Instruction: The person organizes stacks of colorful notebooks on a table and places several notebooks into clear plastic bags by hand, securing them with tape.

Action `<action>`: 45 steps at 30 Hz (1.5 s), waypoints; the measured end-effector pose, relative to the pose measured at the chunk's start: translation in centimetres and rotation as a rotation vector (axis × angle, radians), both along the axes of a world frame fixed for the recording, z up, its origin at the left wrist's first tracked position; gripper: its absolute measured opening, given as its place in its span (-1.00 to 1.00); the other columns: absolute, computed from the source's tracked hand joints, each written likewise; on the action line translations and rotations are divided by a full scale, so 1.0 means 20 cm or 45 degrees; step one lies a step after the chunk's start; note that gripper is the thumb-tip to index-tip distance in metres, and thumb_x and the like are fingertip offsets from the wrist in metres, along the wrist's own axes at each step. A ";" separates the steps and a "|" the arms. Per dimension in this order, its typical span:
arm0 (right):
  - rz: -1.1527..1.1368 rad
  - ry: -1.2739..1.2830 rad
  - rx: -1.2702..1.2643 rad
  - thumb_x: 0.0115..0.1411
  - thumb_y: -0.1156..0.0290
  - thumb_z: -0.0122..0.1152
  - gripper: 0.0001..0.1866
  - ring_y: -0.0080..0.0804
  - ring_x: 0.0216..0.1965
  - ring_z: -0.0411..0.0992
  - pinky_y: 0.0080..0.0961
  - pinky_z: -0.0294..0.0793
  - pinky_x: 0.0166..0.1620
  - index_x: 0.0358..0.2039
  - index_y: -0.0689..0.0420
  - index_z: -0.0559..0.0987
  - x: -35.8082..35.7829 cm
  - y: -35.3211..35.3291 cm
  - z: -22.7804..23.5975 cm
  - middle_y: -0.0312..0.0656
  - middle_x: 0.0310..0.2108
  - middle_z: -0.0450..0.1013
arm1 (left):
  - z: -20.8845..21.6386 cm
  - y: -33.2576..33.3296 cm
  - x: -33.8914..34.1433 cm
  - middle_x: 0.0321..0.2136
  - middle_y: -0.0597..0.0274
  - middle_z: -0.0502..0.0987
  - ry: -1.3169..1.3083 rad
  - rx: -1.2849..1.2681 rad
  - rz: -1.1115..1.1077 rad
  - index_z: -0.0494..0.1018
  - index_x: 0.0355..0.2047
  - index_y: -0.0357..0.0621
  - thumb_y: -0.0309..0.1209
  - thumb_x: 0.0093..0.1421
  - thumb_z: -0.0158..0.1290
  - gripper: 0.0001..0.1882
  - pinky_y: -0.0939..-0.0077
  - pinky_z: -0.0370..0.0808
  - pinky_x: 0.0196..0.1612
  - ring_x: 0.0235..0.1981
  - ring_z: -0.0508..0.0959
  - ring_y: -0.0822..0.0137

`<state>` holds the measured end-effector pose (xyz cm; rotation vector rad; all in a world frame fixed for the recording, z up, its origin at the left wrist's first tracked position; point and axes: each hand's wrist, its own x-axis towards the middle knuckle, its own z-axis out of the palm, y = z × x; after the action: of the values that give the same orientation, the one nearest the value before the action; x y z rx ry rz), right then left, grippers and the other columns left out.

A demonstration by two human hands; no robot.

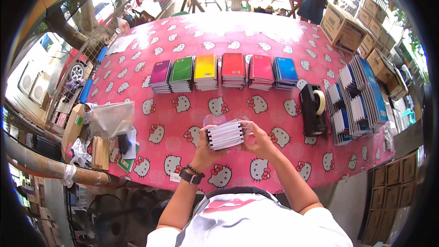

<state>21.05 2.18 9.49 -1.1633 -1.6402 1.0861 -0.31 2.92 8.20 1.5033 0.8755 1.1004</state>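
Near the front middle of the table I hold a small stack of notebooks (225, 135), its white page edges and black bindings facing up. My left hand (204, 153) is closed round the stack's left end. At the right end, my right hand (259, 140) grips clear plastic (247, 129) that seems to wrap the stack; its exact extent is hard to make out. Beyond them stands a row of notebook piles: purple (161, 73), green (182, 69), yellow (206, 67), red (233, 66), pink (261, 67) and blue (286, 69).
A black tape dispenser (312, 112) stands right of my hands, beside tall stacks of blue notebooks (372, 93). Clear plastic bags (112, 118) and wooden pieces (100, 152) lie at the left edge. Cardboard boxes (342, 28) sit at the far right. The pink tablecloth (171, 123) covers the table.
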 end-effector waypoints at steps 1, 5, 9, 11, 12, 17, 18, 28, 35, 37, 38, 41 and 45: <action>-0.037 -0.040 0.015 -0.19 0.34 0.47 -0.20 -0.29 0.04 0.29 -0.32 0.35 0.01 0.09 0.09 0.28 0.00 -0.03 -0.01 -0.16 -0.01 0.34 | -0.06 -0.02 0.00 -0.02 0.14 0.25 -0.150 -0.069 -0.021 0.07 0.07 -0.09 -0.41 -0.21 0.38 -0.11 0.37 0.32 0.08 0.04 0.30 0.29; 0.028 -0.066 0.318 -0.18 0.36 0.44 -0.33 -0.25 0.13 0.20 -0.33 0.24 0.09 0.00 0.09 0.40 0.09 -0.07 0.02 -0.16 -0.01 0.35 | -0.11 -0.10 -0.08 0.08 0.09 0.22 0.022 0.313 0.347 0.08 0.16 -0.10 -0.37 -0.19 0.32 -0.09 0.11 0.05 0.24 0.18 0.15 0.11; 0.237 -0.300 0.501 -0.24 0.51 0.32 -0.41 -0.23 0.16 0.13 -0.26 0.11 0.17 -0.07 0.00 0.49 0.08 -0.06 0.06 -0.32 0.07 0.33 | -0.02 -0.20 -0.10 0.09 0.05 0.26 0.575 0.639 0.327 0.31 0.05 -0.14 -0.42 -0.14 0.21 -0.34 0.08 0.09 0.22 0.21 0.10 -0.02; 0.327 -0.368 0.477 -0.29 0.54 0.27 -0.33 -0.18 0.21 0.06 -0.12 0.01 0.20 -0.04 -0.15 0.50 0.05 -0.03 0.07 -0.40 0.17 0.24 | -0.02 -0.19 -0.12 0.13 0.06 0.23 0.646 0.701 0.290 0.30 0.07 -0.13 -0.43 -0.15 0.20 -0.31 0.09 0.08 0.22 0.23 0.08 -0.03; 0.371 -0.422 0.469 -0.31 0.54 0.28 -0.31 -0.16 0.23 0.03 -0.09 -0.01 0.21 -0.03 -0.18 0.50 0.05 -0.02 0.08 -0.38 0.19 0.22 | -0.02 -0.19 -0.14 0.16 0.07 0.21 0.681 0.730 0.276 0.29 0.08 -0.12 -0.43 -0.16 0.20 -0.30 0.09 0.08 0.22 0.24 0.06 -0.04; 0.590 -0.534 0.352 -0.35 0.51 0.34 -0.23 -0.06 0.32 -0.18 0.08 -0.13 0.23 0.00 -0.34 0.50 0.05 0.03 0.13 -0.36 0.29 0.04 | 0.03 -0.12 -0.23 0.20 0.18 0.17 0.750 0.707 0.005 0.28 0.12 0.03 -0.45 -0.21 0.22 -0.23 0.00 0.02 0.24 0.28 -0.03 -0.06; 0.631 -0.558 0.339 -0.35 0.50 0.34 -0.23 -0.05 0.32 -0.20 0.09 -0.14 0.23 0.00 -0.34 0.49 0.05 0.04 0.13 -0.35 0.30 0.01 | 0.05 -0.10 -0.23 0.21 0.20 0.16 0.763 0.697 -0.052 0.28 0.12 0.07 -0.45 -0.23 0.22 -0.21 -0.02 0.00 0.24 0.29 -0.06 -0.07; 0.752 -0.603 0.267 -0.36 0.46 0.31 -0.19 0.06 0.33 -0.30 0.09 -0.20 0.26 0.01 -0.51 0.45 0.01 0.08 0.13 -0.35 0.34 -0.14 | 0.16 -0.03 -0.19 0.28 0.21 0.02 0.809 0.684 -0.174 0.18 0.20 0.10 -0.39 -0.24 0.23 -0.11 -0.05 -0.09 0.26 0.31 -0.16 -0.09; 0.804 -0.323 0.117 -0.27 0.14 0.43 -0.02 -0.03 0.34 -0.31 0.07 -0.27 0.26 0.24 -0.26 0.19 0.04 0.11 0.17 -0.35 0.33 -0.11 | 0.06 -0.13 -0.27 0.26 0.14 0.08 0.839 0.661 -0.072 0.12 0.22 -0.08 -0.31 -0.20 0.20 -0.10 0.02 -0.10 0.27 0.31 -0.10 -0.03; 0.725 -0.329 0.189 -0.25 0.08 0.44 0.03 -0.07 0.35 -0.32 0.07 -0.28 0.26 0.26 -0.16 0.13 0.06 0.10 0.19 -0.35 0.33 -0.09 | 0.07 -0.13 -0.28 0.26 0.15 0.07 0.881 0.670 -0.075 0.13 0.22 -0.07 -0.33 -0.21 0.20 -0.09 0.02 -0.11 0.27 0.31 -0.11 -0.04; 0.691 -0.339 0.221 -0.24 0.05 0.44 0.06 -0.09 0.35 -0.32 0.07 -0.29 0.26 0.28 -0.11 0.10 0.08 0.10 0.20 -0.35 0.33 -0.08 | 0.07 -0.14 -0.28 0.26 0.15 0.07 0.894 0.671 -0.071 0.13 0.22 -0.06 -0.33 -0.22 0.20 -0.09 0.02 -0.11 0.27 0.31 -0.11 -0.04; 0.700 -0.697 0.311 -0.26 0.14 0.43 -0.02 -0.09 0.35 -0.33 0.07 -0.32 0.26 0.24 -0.19 0.19 0.09 0.10 0.20 -0.33 0.33 -0.08 | 0.07 -0.14 -0.28 0.27 0.16 0.05 0.842 0.652 -0.074 0.11 0.23 -0.04 -0.34 -0.24 0.19 -0.07 0.02 -0.13 0.28 0.31 -0.12 -0.03; 0.794 -0.788 0.252 -0.28 0.27 0.43 -0.10 -0.07 0.35 -0.34 0.08 -0.28 0.26 0.17 -0.37 0.29 0.07 0.09 0.20 -0.34 0.34 -0.12 | 0.04 -0.13 -0.28 0.28 0.17 0.01 0.785 0.607 -0.101 0.06 0.25 -0.03 -0.34 -0.26 0.20 -0.02 -0.01 -0.14 0.27 0.32 -0.14 -0.02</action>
<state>22.43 3.93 13.50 -0.9192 -2.6514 0.9302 -5.81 0.27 8.98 2.3270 0.9888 0.8222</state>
